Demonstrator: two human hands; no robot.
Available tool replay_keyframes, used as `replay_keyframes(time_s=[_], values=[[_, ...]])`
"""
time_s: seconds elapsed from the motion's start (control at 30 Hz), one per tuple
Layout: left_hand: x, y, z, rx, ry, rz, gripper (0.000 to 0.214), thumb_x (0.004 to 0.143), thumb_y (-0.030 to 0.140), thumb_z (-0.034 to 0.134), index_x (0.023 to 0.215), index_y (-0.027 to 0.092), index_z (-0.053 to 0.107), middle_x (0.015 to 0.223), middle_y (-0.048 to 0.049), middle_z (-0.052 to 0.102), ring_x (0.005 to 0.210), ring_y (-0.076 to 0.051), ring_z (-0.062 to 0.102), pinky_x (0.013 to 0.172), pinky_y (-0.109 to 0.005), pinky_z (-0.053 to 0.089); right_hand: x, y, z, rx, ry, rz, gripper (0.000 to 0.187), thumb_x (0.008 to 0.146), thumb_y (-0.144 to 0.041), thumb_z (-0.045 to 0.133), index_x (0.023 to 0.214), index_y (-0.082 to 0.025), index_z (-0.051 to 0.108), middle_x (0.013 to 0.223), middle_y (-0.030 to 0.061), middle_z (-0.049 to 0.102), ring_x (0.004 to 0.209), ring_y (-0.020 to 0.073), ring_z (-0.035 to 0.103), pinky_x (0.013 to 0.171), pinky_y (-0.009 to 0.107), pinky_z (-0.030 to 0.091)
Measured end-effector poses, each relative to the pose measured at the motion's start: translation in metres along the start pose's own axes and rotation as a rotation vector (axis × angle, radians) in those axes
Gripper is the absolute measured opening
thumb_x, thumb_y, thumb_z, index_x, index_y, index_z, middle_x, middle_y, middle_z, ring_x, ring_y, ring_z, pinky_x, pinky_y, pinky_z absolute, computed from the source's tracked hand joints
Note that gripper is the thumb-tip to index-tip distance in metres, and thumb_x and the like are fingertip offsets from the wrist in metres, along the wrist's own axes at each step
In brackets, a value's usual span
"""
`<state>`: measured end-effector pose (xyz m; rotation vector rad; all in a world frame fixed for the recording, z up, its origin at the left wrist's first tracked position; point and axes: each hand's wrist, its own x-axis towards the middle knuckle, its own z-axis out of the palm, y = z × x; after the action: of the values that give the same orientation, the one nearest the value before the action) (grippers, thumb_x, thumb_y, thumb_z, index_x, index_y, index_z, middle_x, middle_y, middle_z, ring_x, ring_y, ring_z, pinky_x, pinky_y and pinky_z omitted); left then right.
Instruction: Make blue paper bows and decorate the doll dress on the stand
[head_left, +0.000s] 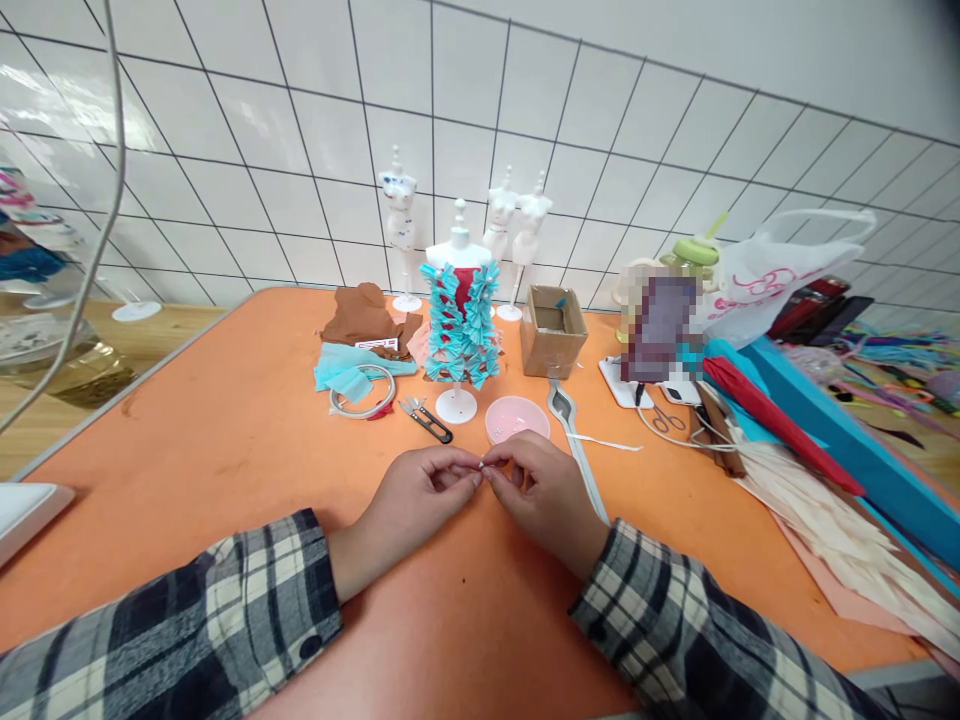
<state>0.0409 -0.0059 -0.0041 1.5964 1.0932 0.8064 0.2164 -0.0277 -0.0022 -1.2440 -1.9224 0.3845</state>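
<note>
My left hand (427, 495) and my right hand (541, 490) meet above the table, thumb and forefinger of each pinched together. A tiny pale thing (481, 465) shows between the fingertips, too small to name. Just beyond my right hand is a shallow pink dish (517, 405) holding a few small shiny bits. Behind it stands a small white dress form (460, 250) dressed in a red piece covered with turquoise fabric ruffles (480, 335). Thread snips (427, 420) with black handles lie beyond my left hand.
On the orange table (225, 430), an embroidery hoop (362, 411), turquoise cloth (341, 368) and brown cloth (360, 315) lie left. A cardboard box (553, 345), grey strap (589, 470), scissors (670, 418) and fabric strips (847, 520) are right. Bare dress forms (401, 210) stand behind.
</note>
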Motion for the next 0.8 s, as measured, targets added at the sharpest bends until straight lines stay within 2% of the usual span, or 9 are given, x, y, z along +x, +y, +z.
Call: replay_keyframes(time_s=[0.17,0.47,0.67,0.8], values=[[-0.0007,0.003,-0.001,0.002,-0.004,-0.011,0.021,0.078,0.031,0.06,0.082,0.015,0.073,0.067,-0.0027,0.07,0.059,-0.014,0.061,0.057,-0.021,0.047,-0.0001,-0.0001,-0.0019,-0.023,-0.028,-0.008,0.009,0.085,-0.019,0.059,0.088,-0.02,0.067,0.079,0.0012,0.064,0.063,0.0117,0.054,0.059,0.024,0.041],[-0.0006,0.0093,-0.0015,-0.039,0.004,0.007,0.019,0.079,0.031,0.062,0.075,0.015,0.072,0.062,-0.0007,0.067,0.058,-0.012,0.059,0.056,-0.019,0.046,0.0016,-0.0004,-0.0009,-0.018,-0.032,0.061,0.009,0.086,-0.02,0.057,0.082,-0.02,0.065,0.074,-0.001,0.062,0.057,0.0104,0.05,0.055,0.024,0.038],[0.0016,0.0069,-0.0047,-0.057,0.009,0.006,0.02,0.08,0.03,0.06,0.078,0.015,0.072,0.064,-0.0009,0.067,0.062,-0.013,0.059,0.061,-0.02,0.047,0.0005,0.0018,-0.0009,-0.028,0.014,-0.021,0.017,0.088,-0.022,0.057,0.103,-0.02,0.066,0.093,0.0029,0.069,0.068,0.0123,0.058,0.062,0.024,0.044],[-0.0006,0.0057,-0.0058,0.004,-0.013,0.032,0.021,0.08,0.03,0.058,0.079,0.015,0.073,0.067,-0.0016,0.069,0.063,-0.014,0.061,0.061,-0.021,0.047,-0.0007,0.0012,-0.0014,-0.044,-0.045,-0.085,0.015,0.089,-0.02,0.056,0.096,-0.022,0.069,0.088,0.0018,0.07,0.083,0.0149,0.063,0.072,0.025,0.046]])
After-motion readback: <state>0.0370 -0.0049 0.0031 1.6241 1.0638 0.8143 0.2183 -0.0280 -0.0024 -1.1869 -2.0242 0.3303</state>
